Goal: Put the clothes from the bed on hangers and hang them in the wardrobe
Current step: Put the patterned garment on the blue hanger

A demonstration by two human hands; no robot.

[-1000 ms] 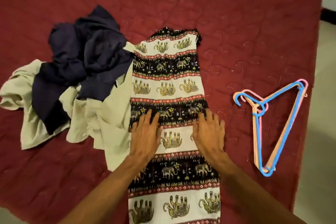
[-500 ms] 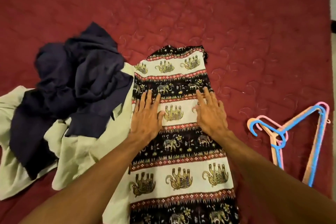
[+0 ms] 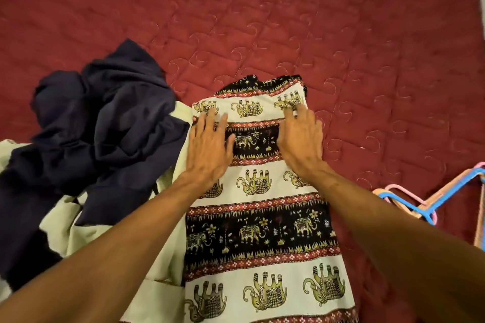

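We are pressing our left hand (image 3: pixel 210 151) and right hand (image 3: pixel 301 144) flat, fingers straight and gripping nothing, on the elephant-print cloth (image 3: pixel 262 220) lying on the red bed (image 3: pixel 262 21), with hangers (image 3: pixel 454 193) lying nearby.

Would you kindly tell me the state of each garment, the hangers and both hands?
Elephant-print garment: spread flat on the bed.
Navy garment: crumpled atop the pale garment.
Pale garment: rumpled, partly covered.
Hangers: stacked, empty.
Left hand: open, flat on the elephant-print garment.
Right hand: open, flat on it.
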